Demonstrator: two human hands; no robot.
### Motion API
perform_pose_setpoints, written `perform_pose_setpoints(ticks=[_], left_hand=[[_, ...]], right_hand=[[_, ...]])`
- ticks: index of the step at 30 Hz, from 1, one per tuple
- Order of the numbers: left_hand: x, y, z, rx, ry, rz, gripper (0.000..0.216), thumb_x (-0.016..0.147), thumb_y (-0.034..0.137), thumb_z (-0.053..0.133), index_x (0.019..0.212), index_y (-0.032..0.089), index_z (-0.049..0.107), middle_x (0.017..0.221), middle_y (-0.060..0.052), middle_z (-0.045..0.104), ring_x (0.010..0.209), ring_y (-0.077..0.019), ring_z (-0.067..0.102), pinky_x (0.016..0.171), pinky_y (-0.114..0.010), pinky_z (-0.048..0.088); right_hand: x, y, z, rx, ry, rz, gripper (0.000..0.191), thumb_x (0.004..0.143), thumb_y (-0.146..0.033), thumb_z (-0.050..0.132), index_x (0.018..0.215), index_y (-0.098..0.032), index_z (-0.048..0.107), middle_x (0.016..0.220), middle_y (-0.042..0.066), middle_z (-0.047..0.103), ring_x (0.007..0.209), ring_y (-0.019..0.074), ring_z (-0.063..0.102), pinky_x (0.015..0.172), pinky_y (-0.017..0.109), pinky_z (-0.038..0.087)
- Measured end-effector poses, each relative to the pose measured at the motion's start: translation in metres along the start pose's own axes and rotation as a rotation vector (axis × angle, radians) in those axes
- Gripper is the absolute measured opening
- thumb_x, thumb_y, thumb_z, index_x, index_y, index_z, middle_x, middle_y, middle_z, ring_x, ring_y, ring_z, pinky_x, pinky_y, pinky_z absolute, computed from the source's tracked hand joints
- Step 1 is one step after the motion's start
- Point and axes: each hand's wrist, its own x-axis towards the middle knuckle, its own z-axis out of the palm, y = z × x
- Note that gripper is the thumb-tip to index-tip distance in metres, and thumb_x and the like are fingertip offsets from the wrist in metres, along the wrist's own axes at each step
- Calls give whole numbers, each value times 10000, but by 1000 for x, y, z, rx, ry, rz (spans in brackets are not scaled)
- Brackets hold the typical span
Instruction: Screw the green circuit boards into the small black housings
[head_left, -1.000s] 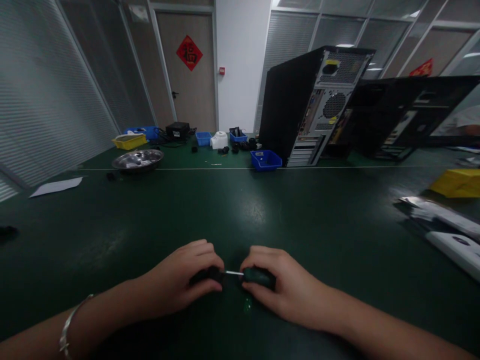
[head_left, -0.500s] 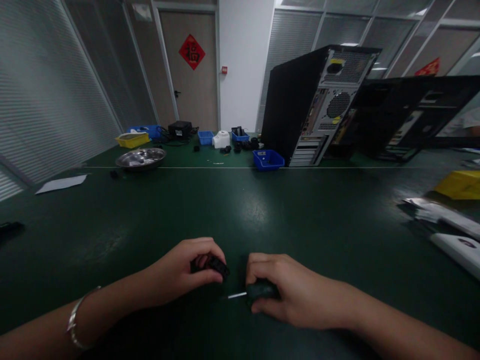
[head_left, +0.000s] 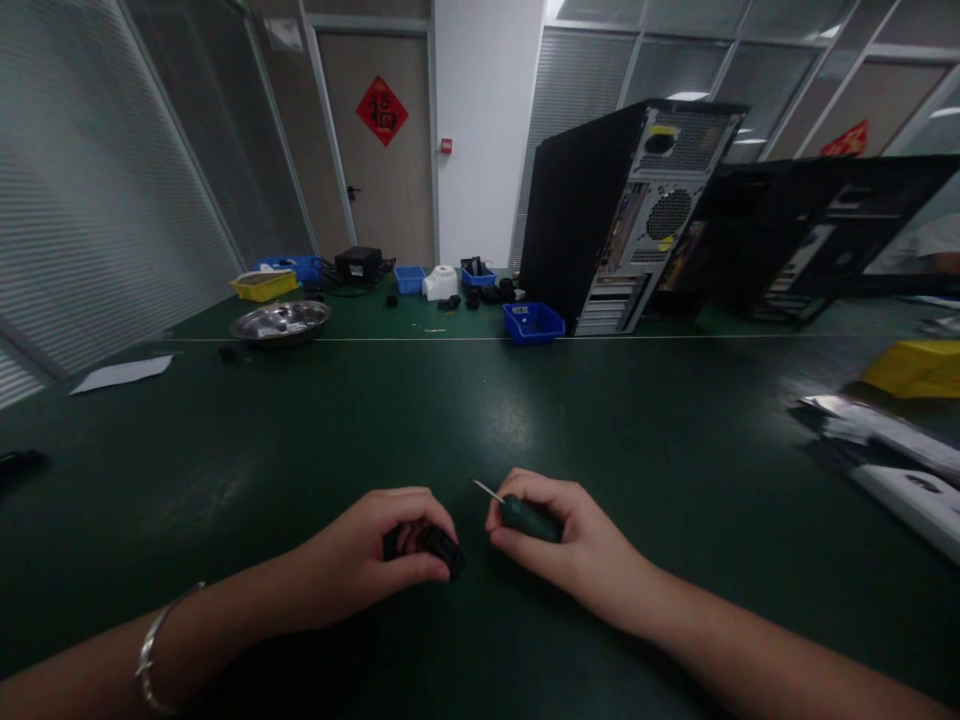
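Note:
My left hand (head_left: 379,555) is closed around a small black part (head_left: 429,545), held just above the green table (head_left: 480,410). My right hand (head_left: 566,540) grips a small screwdriver (head_left: 517,512) by its dark green handle. Its thin metal tip points up and to the left, clear of the black part. The two hands sit close together near the table's front edge. A silver bracelet (head_left: 154,645) circles my left wrist.
A black computer tower (head_left: 622,215) stands at the back, a blue bin (head_left: 532,322) beside it. A metal dish (head_left: 279,322), yellow tray (head_left: 262,287) and small parts lie far left. White packages (head_left: 900,480) and a yellow box (head_left: 911,367) lie at the right. Paper (head_left: 120,374) lies left.
The screwdriver tip was at the black part a second ago. My right hand pulled it away and now lifts it with the tip pointing up-left. My left hand kept hold of the part.

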Motion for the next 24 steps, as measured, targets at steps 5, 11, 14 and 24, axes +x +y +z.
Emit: perform_pose_setpoints(ticks=[5, 11, 14, 24], left_hand=[[-2, 4, 3, -10, -33, 25, 165, 877, 289, 682, 1020, 204, 684, 900, -15, 653, 767, -154, 596, 691, -245, 456], [0, 3, 3, -20, -26, 31, 164, 886, 292, 675, 1020, 198, 680, 911, -22, 664, 781, -160, 610, 694, -249, 459], [0, 2, 3, -15, -26, 32, 174, 880, 297, 683, 1022, 197, 683, 912, -22, 666, 772, -157, 608, 685, -244, 459], [-3, 6, 7, -68, -29, 36, 158, 865, 263, 698, 1008, 196, 682, 922, -19, 667, 797, -163, 616, 708, -255, 468]], right_hand=[[0, -2, 3, 190, 36, 67, 36, 819, -204, 701, 818, -169, 693, 779, -5, 649, 781, 158, 606, 755, 284, 478], [-2, 3, 9, 297, 0, 156, 121, 805, -267, 715, 847, -163, 669, 738, -24, 597, 523, 71, 481, 468, 182, 406], [-3, 6, 10, 344, -33, 196, 165, 806, -289, 715, 895, -159, 665, 744, -28, 578, 475, 47, 435, 409, 154, 355], [-6, -4, 14, 183, 66, 40, 128, 824, -157, 662, 948, -175, 638, 909, 22, 653, 873, 170, 609, 781, 273, 486]])
